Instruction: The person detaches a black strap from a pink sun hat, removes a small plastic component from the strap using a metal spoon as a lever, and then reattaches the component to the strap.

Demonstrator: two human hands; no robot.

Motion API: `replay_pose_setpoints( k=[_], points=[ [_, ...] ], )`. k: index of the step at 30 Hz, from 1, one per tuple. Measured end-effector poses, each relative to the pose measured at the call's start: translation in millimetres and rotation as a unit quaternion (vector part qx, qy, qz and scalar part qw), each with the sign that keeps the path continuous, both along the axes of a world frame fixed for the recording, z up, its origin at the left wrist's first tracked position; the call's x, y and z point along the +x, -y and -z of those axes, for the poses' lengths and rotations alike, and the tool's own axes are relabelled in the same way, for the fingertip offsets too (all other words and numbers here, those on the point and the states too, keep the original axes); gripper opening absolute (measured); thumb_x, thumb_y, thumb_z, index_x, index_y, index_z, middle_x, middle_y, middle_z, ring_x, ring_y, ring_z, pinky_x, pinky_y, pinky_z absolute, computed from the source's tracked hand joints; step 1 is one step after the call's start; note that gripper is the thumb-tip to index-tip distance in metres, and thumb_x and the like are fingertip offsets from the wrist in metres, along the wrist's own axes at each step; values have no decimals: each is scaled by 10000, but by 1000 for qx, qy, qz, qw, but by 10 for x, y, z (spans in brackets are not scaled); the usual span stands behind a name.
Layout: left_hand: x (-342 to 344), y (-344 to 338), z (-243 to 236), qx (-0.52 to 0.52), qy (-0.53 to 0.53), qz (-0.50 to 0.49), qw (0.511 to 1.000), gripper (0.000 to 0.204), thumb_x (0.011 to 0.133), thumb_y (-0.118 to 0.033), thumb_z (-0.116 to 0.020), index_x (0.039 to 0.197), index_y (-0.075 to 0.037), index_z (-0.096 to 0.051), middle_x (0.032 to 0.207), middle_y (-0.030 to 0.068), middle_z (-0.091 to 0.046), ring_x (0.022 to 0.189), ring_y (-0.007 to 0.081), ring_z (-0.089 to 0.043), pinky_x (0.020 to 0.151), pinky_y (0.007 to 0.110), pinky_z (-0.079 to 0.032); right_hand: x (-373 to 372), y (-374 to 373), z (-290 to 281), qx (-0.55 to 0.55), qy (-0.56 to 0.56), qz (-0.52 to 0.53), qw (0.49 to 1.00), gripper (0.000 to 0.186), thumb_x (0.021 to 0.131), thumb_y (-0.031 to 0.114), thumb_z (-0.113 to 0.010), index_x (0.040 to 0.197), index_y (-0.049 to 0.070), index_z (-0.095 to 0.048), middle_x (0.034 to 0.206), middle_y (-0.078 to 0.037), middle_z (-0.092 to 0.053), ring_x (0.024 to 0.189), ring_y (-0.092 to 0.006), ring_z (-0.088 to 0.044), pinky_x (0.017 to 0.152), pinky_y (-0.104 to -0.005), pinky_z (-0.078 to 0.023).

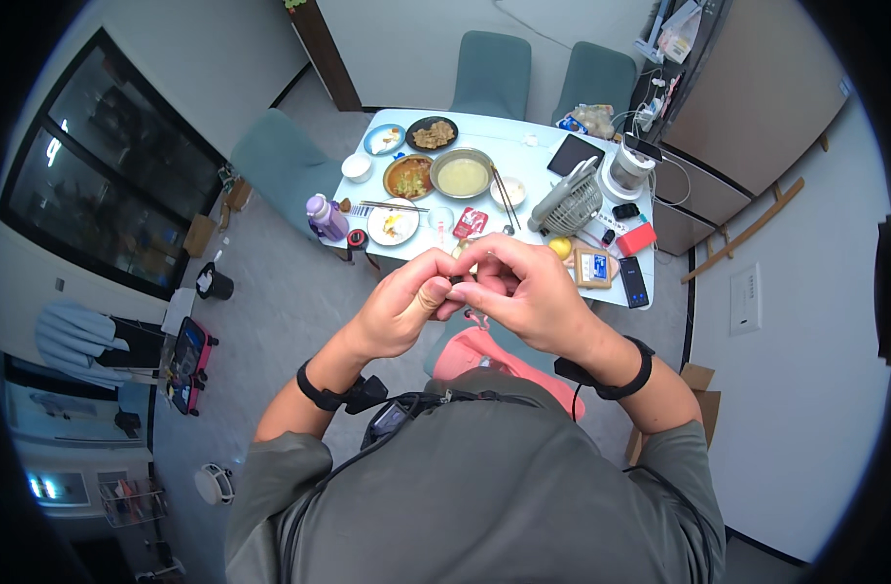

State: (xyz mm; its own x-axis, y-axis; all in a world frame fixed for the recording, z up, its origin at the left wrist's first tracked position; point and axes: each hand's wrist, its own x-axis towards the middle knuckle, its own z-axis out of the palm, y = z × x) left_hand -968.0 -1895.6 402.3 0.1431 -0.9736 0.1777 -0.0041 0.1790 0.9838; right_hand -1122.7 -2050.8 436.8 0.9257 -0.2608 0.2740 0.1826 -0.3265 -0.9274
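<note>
- Your left hand (397,311) and right hand (538,295) meet at the curled fingertips; I cannot tell whether they clamp anything.
- The step looks like fine two-handed fingertip work; any small piece there is hidden.
- Nearest, at 12 o'clock, the red packet (471,223) lies on the table (358,216).
- The next move seems to call for steady, light fingers.

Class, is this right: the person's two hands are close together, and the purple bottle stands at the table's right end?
Not quite: in the head view, the purple bottle stands at the left end of the table. The left hand and right hand are close together.
</note>
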Motion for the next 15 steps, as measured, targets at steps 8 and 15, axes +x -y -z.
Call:
replay_pose_setpoints(
  k=[8,15],
  points=[
    [-139,-21,-170,-88,-149,-31,984,259,1091,-261,-519,1221,-38,-505,873,6,-542,744,64,-474,643,221,-369,-281,-263,-134,-119,66,86,987,318,1015,199,-618,1249,-13,-588,936,-168,-573,822,-321,-592,704,-394,-475],
    [-265,12,-299,-113,-115,-134,978,276,1092,-170,-512,1315,-8,-529,878,16,-594,725,59,-478,636,208,-374,-223,-204,-103,-131,105,96,981,192,1019,105,-588,1126,-49,-630,887,-140,-583,771,-257,-582,692,-348,-466]
  ],
)
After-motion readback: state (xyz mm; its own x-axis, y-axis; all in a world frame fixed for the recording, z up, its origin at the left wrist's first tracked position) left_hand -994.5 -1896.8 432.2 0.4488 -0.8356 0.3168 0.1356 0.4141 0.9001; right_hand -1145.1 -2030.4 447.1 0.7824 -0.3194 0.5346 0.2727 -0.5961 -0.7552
